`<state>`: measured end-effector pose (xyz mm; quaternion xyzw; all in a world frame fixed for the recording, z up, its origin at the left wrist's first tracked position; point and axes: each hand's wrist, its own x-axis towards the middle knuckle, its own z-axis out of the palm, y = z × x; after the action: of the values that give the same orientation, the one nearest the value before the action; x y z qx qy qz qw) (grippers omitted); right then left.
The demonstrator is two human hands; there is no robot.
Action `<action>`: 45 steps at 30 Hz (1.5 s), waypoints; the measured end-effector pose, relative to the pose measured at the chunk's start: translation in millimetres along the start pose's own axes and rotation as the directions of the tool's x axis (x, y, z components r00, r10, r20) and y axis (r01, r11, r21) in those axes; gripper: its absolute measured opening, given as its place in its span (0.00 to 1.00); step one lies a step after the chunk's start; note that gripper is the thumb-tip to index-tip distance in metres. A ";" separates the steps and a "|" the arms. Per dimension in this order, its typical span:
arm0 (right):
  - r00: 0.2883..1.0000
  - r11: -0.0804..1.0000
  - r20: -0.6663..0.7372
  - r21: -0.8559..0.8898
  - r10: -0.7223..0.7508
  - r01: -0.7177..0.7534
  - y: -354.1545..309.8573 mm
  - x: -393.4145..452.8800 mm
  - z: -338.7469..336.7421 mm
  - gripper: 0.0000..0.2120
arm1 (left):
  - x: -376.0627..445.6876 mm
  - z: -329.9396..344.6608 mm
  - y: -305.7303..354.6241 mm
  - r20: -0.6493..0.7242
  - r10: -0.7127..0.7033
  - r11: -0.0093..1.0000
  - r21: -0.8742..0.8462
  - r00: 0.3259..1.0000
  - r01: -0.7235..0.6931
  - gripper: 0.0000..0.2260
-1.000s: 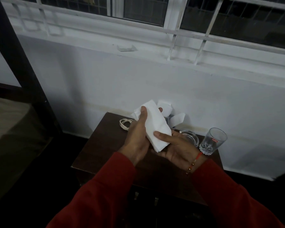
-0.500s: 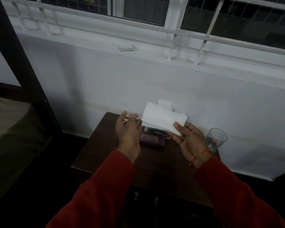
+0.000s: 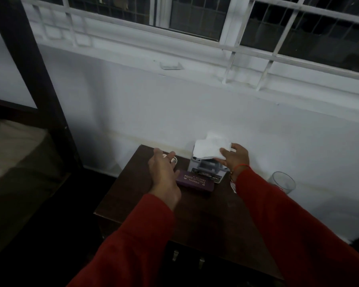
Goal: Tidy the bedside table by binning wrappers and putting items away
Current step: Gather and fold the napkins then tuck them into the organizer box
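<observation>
A dark wooden bedside table [image 3: 207, 214] stands against the white wall. My right hand [image 3: 235, 157] holds a folded white tissue [image 3: 209, 149] on top of a pale tissue box [image 3: 205, 169] at the table's back edge. In front of the box lies a purple glasses case [image 3: 195, 181] with gold lettering. My left hand [image 3: 164, 172] hovers open over the table's back left, its fingers above a coiled white cable [image 3: 173, 159] that it mostly hides.
A clear drinking glass [image 3: 283, 183] stands at the table's right edge, behind my right sleeve. A bed with a dark wooden post [image 3: 39, 83] is to the left. Drawer handles [image 3: 175, 255] show below the table's front edge.
Both hands held the tissue a second ago. My left hand let go and moved left toward the cable, while my right hand carried the tissue back onto the box.
</observation>
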<state>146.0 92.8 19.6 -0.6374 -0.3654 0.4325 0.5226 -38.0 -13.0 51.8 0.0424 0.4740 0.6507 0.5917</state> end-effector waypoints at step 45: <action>0.887 0.392 0.369 -0.800 -0.276 0.455 -43.5 1.1 44.6 0.24 | -22.2 6.5 3.5 0.062 -0.097 0.988 0.127 0.993 0.089 0.19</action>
<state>104.2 117.5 58.7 -0.6742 -0.7083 0.1154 0.1742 -30.0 -26.7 68.9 0.0790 0.4948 0.5897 0.6334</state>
